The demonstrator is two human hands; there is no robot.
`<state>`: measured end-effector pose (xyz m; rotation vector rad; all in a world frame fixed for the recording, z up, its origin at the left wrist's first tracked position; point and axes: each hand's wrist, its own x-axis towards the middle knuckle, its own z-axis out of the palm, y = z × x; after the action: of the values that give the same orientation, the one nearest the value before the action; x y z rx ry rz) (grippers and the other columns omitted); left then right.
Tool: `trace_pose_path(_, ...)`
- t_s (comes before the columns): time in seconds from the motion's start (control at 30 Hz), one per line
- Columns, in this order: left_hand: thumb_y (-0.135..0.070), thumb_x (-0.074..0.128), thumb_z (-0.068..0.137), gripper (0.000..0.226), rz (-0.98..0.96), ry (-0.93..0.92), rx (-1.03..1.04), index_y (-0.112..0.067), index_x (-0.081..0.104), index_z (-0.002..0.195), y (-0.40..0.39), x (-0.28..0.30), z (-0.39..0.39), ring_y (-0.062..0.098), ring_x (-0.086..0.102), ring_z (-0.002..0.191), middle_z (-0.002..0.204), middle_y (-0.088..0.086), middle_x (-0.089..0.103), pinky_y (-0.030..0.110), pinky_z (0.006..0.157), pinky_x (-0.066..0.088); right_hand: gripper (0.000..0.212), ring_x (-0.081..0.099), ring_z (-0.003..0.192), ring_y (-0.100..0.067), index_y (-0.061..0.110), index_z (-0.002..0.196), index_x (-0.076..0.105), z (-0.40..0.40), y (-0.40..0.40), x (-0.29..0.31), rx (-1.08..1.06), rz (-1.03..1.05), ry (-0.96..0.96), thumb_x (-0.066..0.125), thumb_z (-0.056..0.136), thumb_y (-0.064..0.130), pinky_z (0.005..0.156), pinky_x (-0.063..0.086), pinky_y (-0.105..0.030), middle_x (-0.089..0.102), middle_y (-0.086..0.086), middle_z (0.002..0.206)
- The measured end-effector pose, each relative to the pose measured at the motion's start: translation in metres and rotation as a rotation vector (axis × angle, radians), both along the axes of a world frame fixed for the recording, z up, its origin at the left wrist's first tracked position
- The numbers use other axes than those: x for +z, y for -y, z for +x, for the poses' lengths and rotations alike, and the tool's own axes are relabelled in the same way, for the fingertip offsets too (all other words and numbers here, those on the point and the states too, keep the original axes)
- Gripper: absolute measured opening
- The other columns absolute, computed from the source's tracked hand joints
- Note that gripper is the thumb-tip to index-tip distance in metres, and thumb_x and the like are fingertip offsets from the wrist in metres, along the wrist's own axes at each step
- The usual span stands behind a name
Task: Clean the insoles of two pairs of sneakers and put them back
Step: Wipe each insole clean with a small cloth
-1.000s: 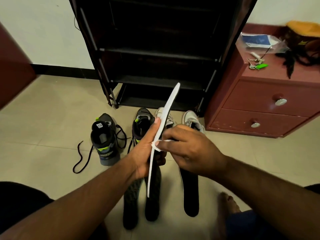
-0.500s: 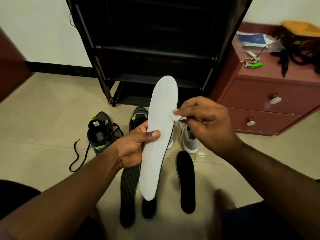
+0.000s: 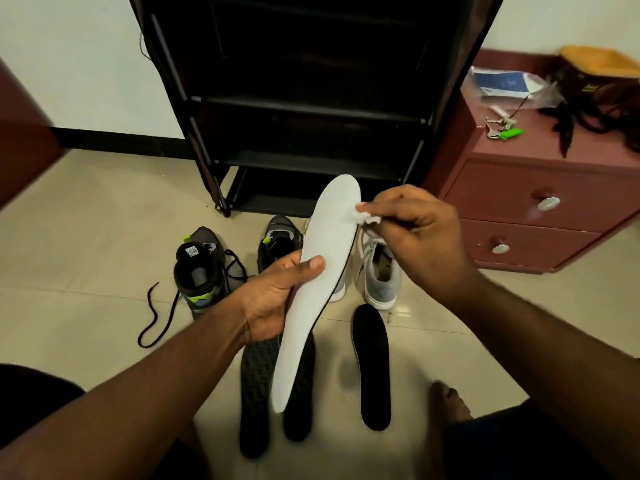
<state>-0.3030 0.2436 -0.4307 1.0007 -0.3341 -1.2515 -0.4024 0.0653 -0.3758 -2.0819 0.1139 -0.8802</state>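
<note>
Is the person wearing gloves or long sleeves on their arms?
No. Both hands are bare: the left hand and right hand wear no gloves, rings or watch. Both forearms are uncovered as far as the picture shows, so no sleeves reach the wrists.

Sneakers (image 3: 202, 271) before the rack (image 3: 304, 109), insoles (image 3: 372, 365) on the floor nearer, cabinet (image 3: 540, 216) right.

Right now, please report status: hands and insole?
Left hand grips white insole. Right hand pinches white wipe against its toe end. Nothing in the way.
</note>
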Motion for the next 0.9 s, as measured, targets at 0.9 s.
trace_pose_path(0.9, -0.036, 0.095, 0.049, 0.086, 0.148, 0.174, -0.056, -0.013, 0.062, 0.125, 0.000, -0.006, 0.004, 0.023, 0.070, 0.089, 0.115, 0.013, 0.070, 0.030, 0.065, 0.057, 0.025, 0.067, 0.091, -0.012, 0.019, 0.093, 0.075, 0.006, 0.021, -0.007, -0.175, 0.298, -0.138, 0.070, 0.080, -0.002, 0.081, 0.056, -0.030, 0.070, 0.002, 0.093)
